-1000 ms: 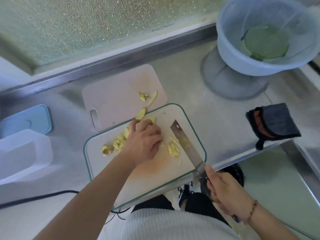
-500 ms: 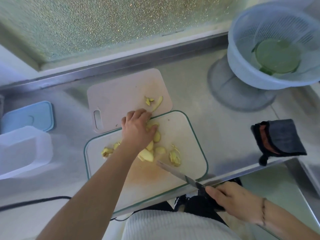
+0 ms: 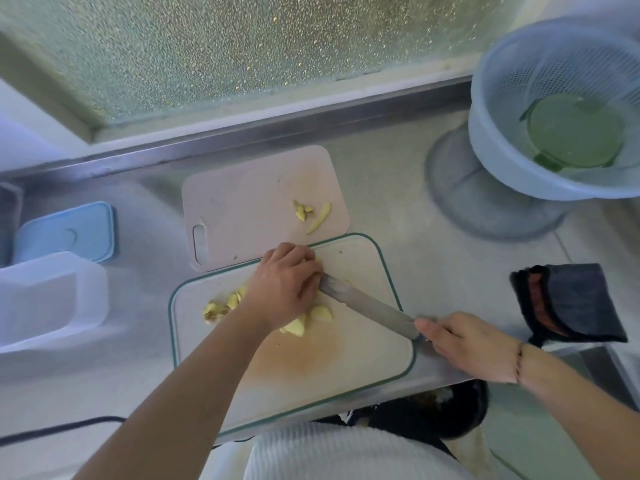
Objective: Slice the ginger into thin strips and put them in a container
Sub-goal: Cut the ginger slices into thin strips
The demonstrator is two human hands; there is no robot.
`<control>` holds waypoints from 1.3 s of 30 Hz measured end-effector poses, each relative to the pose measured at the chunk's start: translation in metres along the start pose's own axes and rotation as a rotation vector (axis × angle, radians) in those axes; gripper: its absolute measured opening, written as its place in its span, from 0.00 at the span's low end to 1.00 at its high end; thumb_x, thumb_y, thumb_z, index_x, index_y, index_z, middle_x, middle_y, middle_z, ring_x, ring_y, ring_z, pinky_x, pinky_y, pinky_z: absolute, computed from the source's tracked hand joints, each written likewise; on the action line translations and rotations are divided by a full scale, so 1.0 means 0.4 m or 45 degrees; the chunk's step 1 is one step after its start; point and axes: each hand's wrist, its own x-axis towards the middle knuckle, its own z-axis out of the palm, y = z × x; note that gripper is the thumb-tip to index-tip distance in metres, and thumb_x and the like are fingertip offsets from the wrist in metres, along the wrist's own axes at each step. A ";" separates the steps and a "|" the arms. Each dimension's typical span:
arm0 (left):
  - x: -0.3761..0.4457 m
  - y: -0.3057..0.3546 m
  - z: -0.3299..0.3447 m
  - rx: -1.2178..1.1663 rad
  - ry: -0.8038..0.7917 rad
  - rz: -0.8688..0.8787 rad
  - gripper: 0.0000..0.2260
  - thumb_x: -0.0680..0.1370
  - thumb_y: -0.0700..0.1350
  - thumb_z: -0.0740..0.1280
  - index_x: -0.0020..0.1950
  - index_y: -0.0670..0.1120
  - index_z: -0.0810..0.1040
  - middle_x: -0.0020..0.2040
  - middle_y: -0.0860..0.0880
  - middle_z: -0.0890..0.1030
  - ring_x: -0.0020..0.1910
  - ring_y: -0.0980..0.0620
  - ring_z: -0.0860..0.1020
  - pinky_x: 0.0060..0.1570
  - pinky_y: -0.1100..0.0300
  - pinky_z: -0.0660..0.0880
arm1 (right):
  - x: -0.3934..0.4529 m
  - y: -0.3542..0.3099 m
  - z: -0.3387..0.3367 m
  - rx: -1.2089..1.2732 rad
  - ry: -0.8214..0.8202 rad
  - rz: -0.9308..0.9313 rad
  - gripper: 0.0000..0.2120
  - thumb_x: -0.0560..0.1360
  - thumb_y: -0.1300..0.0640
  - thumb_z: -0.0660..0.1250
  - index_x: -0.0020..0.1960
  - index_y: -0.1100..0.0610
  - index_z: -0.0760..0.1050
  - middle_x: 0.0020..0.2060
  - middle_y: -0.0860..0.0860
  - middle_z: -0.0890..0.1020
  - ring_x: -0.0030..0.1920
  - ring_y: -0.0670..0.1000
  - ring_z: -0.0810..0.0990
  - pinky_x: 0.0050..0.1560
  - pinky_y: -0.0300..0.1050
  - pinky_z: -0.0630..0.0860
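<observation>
Pale yellow ginger pieces (image 3: 320, 315) lie on the green-rimmed cutting board (image 3: 363, 362) in front of me. My left hand (image 3: 284, 285) curls over a piece of ginger at the board's far middle, hiding most of it. My right hand (image 3: 464, 344) grips the handle of a knife (image 3: 367, 304) at the board's right edge; the blade lies low across the board with its tip against my left fingers. More ginger bits (image 3: 221, 306) sit left of my left wrist. A clear plastic container (image 3: 45, 299) stands at the far left.
A pink cutting board (image 3: 249, 206) behind holds ginger scraps (image 3: 313, 214). A blue lid (image 3: 65, 232) lies behind the container. A blue colander (image 3: 561, 109) with a green lid inside stands at the back right. A dark cloth (image 3: 571, 303) lies right. A black cable (image 3: 59, 427) crosses the near left.
The knife has swung from the board's near right side up and across to my left fingers. My left hand has shifted onto ginger at the board's far middle.
</observation>
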 end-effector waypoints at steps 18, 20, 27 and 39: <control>-0.039 0.055 -0.006 0.211 -0.310 -0.257 0.33 0.70 0.67 0.60 0.69 0.49 0.78 0.70 0.51 0.76 0.65 0.44 0.70 0.67 0.44 0.70 | -0.061 -0.057 0.015 -0.008 0.107 -0.098 0.24 0.74 0.36 0.51 0.24 0.41 0.73 0.19 0.45 0.65 0.23 0.43 0.64 0.29 0.35 0.64; -0.042 0.067 -0.005 0.227 -0.304 -0.284 0.34 0.67 0.69 0.60 0.67 0.51 0.78 0.71 0.51 0.76 0.65 0.43 0.71 0.66 0.44 0.70 | -0.079 -0.067 0.037 0.000 0.146 -0.151 0.25 0.76 0.39 0.52 0.24 0.45 0.71 0.19 0.42 0.69 0.23 0.41 0.68 0.29 0.34 0.65; -0.046 0.092 0.000 0.265 -0.270 -0.333 0.30 0.67 0.63 0.59 0.61 0.49 0.81 0.70 0.52 0.75 0.64 0.45 0.70 0.66 0.44 0.67 | -0.078 -0.028 0.099 -0.193 0.337 -0.106 0.31 0.70 0.27 0.46 0.36 0.52 0.72 0.26 0.47 0.75 0.26 0.43 0.73 0.30 0.37 0.70; -0.162 -0.011 -0.050 0.089 -0.073 0.034 0.20 0.68 0.56 0.66 0.56 0.52 0.83 0.58 0.55 0.82 0.61 0.46 0.75 0.67 0.43 0.66 | -0.007 -0.050 0.098 -0.752 0.434 -0.094 0.36 0.67 0.26 0.32 0.46 0.49 0.68 0.37 0.47 0.79 0.38 0.48 0.79 0.41 0.44 0.78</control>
